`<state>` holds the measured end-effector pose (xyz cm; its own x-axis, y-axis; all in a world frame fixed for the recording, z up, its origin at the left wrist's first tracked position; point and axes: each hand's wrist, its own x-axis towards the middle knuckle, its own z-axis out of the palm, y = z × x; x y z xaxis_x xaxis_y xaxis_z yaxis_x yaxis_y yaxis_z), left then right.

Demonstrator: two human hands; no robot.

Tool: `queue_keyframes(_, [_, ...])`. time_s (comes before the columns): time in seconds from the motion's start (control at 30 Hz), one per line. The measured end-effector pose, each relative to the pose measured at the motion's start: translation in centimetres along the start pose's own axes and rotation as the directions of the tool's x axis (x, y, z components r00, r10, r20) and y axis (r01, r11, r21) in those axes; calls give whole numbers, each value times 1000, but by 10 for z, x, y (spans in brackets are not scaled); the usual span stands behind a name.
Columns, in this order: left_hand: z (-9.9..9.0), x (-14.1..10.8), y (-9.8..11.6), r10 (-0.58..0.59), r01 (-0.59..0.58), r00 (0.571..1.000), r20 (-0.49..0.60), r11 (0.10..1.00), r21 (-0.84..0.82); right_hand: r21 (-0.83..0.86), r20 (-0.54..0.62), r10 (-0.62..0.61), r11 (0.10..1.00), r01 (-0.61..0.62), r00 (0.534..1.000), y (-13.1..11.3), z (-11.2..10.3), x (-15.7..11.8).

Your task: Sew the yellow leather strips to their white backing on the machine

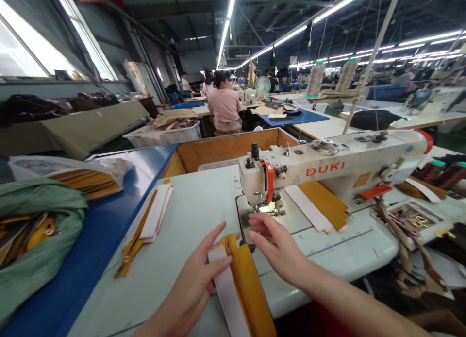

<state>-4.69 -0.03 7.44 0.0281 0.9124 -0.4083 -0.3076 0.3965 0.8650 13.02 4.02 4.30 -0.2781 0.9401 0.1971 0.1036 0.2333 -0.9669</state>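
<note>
My left hand grips the upper end of a mustard-yellow zipper piece, its thumb lying on the white strip along one side. The piece slants down toward me over the table edge. My right hand is beside the needle area of the sewing machine, fingers slightly bent and apart from the thumb, with nothing visible in them. Under the machine arm lies a second mustard panel with a white strip. At the left, a zipper strip rests by a stack of white pieces.
A green cloth bundle and a plastic bag of mustard pieces sit on the blue table. A tray of metal fittings and hanging straps are at the right. Behind the machine, a seated person faces away.
</note>
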Motion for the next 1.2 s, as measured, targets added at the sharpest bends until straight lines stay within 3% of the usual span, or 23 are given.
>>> queue_keyframes(0.07, [1, 7, 3, 20, -22, 999, -40, 998, -63, 87, 143, 130, 986, -144, 981, 8, 4, -9])
queue_keyframes(0.17, [-1, 24, 6, 110, -114, 990, -89, 993, -38, 8, 267, 252, 965, -263, 930, 23, 13, -19])
queue_keyframes(0.27, [-6, 52, 4, 219, -207, 966, -140, 974, 93, -101, 246, 307, 952, -290, 920, 33, 20, -22])
queue_keyframes(0.43, [-11, 105, 0, 307, -255, 938, -161, 926, 280, -343, 227, 343, 904, -255, 912, 31, 20, -5])
queue_keyframes(0.57, [-10, 136, 3, 395, -290, 910, -125, 824, 487, -619, 178, 349, 767, -171, 920, 16, 11, 9])
queue_keyframes(0.7, [-10, 153, 9, 457, -304, 886, -85, 708, 638, -795, 133, 380, 592, -130, 915, 4, -13, 11])
queue_keyframes(0.87, [-14, 163, 13, 487, -278, 871, -69, 603, 748, -905, -66, 333, 377, -197, 941, -6, -80, 12])
queue_keyframes(0.97, [-13, 163, 14, 494, -259, 867, -72, 568, 781, -929, -195, 310, 246, -276, 931, -4, -114, 17])
queue_keyframes(1.07, [-8, 158, 16, 512, -242, 854, -93, 549, 800, -934, -241, 327, 176, -310, 914, 3, -125, 20])
queue_keyframes(1.2, [-8, 137, 19, 555, -248, 824, -115, 535, 807, -934, -255, 311, 166, -317, 916, 12, -121, 22])
